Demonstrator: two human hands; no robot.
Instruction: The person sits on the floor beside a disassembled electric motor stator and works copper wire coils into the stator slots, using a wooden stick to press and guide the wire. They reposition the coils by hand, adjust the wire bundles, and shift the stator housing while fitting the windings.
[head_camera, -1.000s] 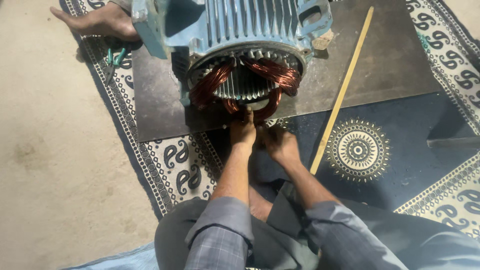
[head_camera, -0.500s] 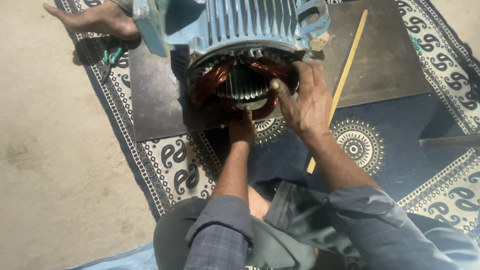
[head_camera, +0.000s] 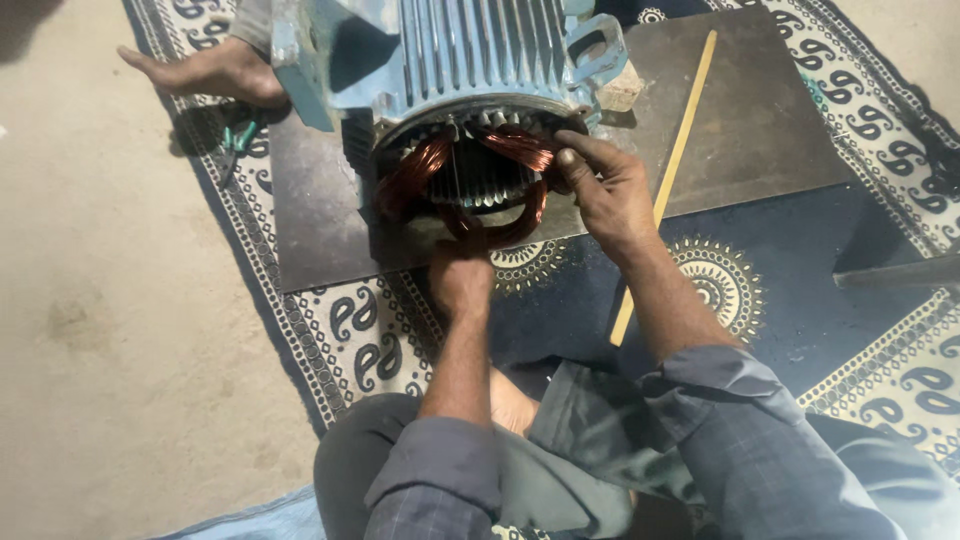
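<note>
A light blue finned electric motor housing (head_camera: 470, 50) lies on a dark metal plate (head_camera: 760, 120), its open end facing me. Copper wire coils (head_camera: 425, 165) bulge out of the stator slots. My left hand (head_camera: 462, 272) is at the lower edge of the opening, its fingers closed on the bottom copper coil. My right hand (head_camera: 605, 190) is at the right side of the opening, fingertips pinched on the copper coil there.
A long thin yellow stick (head_camera: 668, 175) lies across the plate and a dark blue patterned rug (head_camera: 790, 290). Another person's bare foot (head_camera: 205, 72) rests at the plate's far left corner, with green-handled pliers (head_camera: 232, 150) beside it. Bare sandy floor (head_camera: 110, 330) lies left.
My right hand rose from beside my left hand under the opening to the right rim of the stator and took hold of the coil there. My left hand stayed at the bottom coil.
</note>
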